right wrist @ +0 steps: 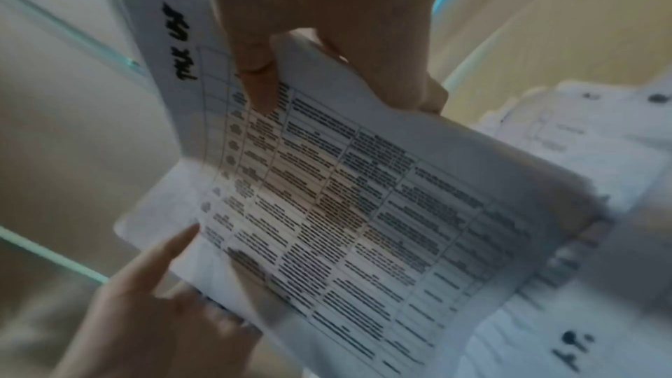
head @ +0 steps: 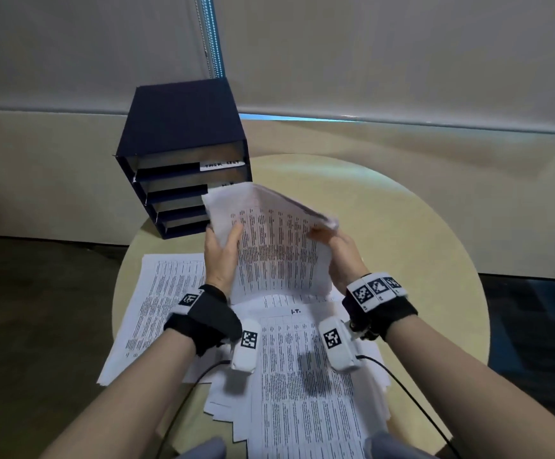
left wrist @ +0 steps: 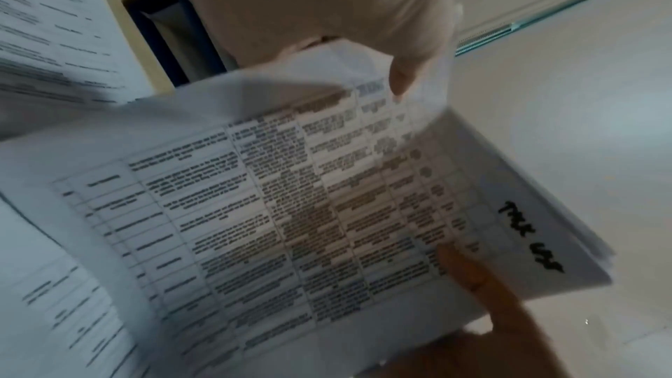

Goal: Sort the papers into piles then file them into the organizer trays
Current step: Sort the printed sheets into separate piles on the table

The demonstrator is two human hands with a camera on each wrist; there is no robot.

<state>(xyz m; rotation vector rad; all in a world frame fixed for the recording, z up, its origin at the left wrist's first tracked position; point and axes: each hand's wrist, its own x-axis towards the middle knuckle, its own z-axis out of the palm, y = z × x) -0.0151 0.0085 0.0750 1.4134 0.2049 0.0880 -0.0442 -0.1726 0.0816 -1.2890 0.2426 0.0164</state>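
While both hands grip a sheaf (head: 269, 240) above the bench (head: 402, 226), left hand (head: 219, 256) and right hand (head: 342, 256) fingers clasping its sides, the organizer (head: 183, 150) behind shows paper only in its top tray (head: 223, 164); two piles (head: 302, 376) lie below.

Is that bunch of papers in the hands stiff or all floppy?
Probably floppy: the bundle of papers bows between the left hand and right hand. Likely light, since fingertip grips hold it. Sheets might slide apart; their edges look fanned at the far corner.
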